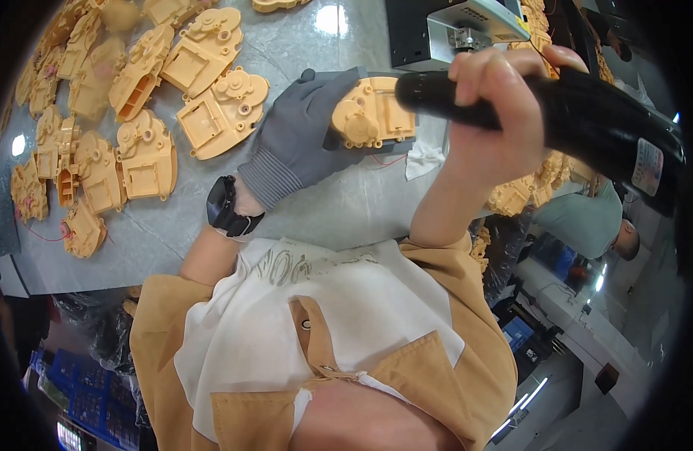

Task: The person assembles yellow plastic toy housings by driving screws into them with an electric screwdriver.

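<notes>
My left hand (pixel 297 128), in a grey knit glove, is closed round the left side of a yellow-orange plastic housing (pixel 370 113) with round bosses. A dark grey edge (pixel 395 145) shows beneath that housing; I cannot tell whether it is a fixture. Bare fingers of my right hand (pixel 504 105) wrap round a thick black cylindrical tool (pixel 598 124) with a pale label. Its blunt end lies over the housing's right edge in this view; whether they touch is unclear. A black watch (pixel 227 207) sits on my left wrist.
Many similar housings (pixel 147 154) cover the table's left side, some with red wires. Behind my right hand stands a black and silver machine (pixel 459 30). A white tissue (pixel 427 160) lies by the held housing. More housings (pixel 509 197) are piled at right, near another person (pixel 583 220).
</notes>
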Tool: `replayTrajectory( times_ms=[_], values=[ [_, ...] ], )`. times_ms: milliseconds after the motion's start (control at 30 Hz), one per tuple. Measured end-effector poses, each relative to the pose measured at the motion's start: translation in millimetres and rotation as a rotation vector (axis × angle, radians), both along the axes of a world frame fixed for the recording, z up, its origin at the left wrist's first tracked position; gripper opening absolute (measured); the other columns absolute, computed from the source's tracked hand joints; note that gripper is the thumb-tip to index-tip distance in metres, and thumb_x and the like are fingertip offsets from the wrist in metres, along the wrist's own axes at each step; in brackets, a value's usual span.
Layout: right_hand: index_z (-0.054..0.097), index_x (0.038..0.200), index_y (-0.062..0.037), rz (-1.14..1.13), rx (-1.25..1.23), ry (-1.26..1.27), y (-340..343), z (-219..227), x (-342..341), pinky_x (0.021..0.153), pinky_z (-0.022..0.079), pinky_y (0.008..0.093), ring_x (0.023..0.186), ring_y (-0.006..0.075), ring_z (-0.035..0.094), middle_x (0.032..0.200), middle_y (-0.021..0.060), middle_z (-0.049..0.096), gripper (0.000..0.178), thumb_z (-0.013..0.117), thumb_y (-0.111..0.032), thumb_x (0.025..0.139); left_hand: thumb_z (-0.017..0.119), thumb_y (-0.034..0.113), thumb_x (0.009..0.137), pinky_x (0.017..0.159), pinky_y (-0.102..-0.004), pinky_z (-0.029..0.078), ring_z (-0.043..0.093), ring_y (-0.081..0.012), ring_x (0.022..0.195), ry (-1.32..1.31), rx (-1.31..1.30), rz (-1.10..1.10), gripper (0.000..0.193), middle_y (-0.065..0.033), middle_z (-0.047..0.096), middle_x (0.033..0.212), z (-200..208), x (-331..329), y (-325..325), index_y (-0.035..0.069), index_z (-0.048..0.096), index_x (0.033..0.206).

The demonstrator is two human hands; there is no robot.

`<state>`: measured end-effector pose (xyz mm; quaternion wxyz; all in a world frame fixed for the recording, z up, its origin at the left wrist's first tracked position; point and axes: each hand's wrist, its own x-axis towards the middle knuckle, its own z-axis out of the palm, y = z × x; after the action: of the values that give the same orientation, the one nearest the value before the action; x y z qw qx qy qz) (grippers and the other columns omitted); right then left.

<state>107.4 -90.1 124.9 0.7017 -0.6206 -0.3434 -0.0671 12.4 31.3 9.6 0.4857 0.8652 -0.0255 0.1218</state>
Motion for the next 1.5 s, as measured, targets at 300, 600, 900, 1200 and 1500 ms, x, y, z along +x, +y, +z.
replayTrajectory(
  times_ms=[300, 600, 900, 1200, 1500],
  values=[
    [0.037, 0.109, -0.0041, 0.137, 0.134, 0.153, 20, -22, 7, 0.056, 0.042, 0.0364, 0.049, 0.0186, 0.046, 0.063, 0.0094, 0.050, 0.041, 0.051, 0.007, 0.072, 0.079, 0.016, 0.055, 0.100, -0.0430, 0.034, 0.051, -0.0313, 0.106, -0.046, -0.007, 0.006, 0.084, -0.0113, 0.053, 0.117, -5, 0, 1, 0.010, 0.038, 0.128],
    [0.038, 0.103, -0.0044, 0.143, 0.021, 0.139, 29, -19, 12, 0.056, 0.042, 0.0370, 0.048, 0.0175, 0.045, 0.063, 0.0102, 0.049, 0.037, 0.052, 0.008, 0.071, 0.079, 0.013, 0.052, 0.096, -0.0420, 0.037, 0.052, -0.0314, 0.103, -0.063, -0.072, -0.005, 0.082, -0.0116, 0.053, 0.116, -7, 5, 5, 0.007, 0.041, 0.125],
    [0.046, 0.084, 0.0004, 0.059, 0.078, 0.051, 34, -31, 8, 0.052, 0.042, 0.0238, 0.050, 0.0126, 0.049, 0.061, 0.0058, 0.054, 0.023, 0.059, 0.008, 0.066, 0.075, 0.036, 0.060, 0.091, -0.0390, 0.038, 0.052, -0.0306, 0.093, -0.160, -0.037, 0.071, 0.071, -0.0124, 0.056, 0.097, 5, -5, 8, 0.004, 0.046, 0.116],
    [0.046, 0.095, -0.0013, -0.010, 0.527, -0.041, -64, 27, -22, 0.065, 0.035, 0.0348, 0.056, 0.0150, 0.040, 0.065, 0.0004, 0.042, 0.026, 0.048, -0.011, 0.071, 0.071, 0.033, 0.063, 0.083, -0.0382, 0.046, 0.058, -0.0259, 0.095, 0.296, -0.517, 0.212, 0.077, -0.0171, 0.059, 0.104, 23, 12, -5, 0.003, 0.040, 0.126],
    [0.045, 0.107, -0.0070, 0.020, 0.439, 0.157, -104, 13, -22, 0.068, 0.032, 0.0333, 0.059, 0.0135, 0.040, 0.066, 0.0010, 0.039, 0.031, 0.048, -0.007, 0.076, 0.040, 0.013, 0.090, 0.089, -0.0349, 0.045, 0.056, -0.0221, 0.102, -0.213, -0.845, 1.851, 0.035, -0.0150, 0.054, 0.114, -13, -369, 60, -0.003, 0.041, 0.121]
  ],
)
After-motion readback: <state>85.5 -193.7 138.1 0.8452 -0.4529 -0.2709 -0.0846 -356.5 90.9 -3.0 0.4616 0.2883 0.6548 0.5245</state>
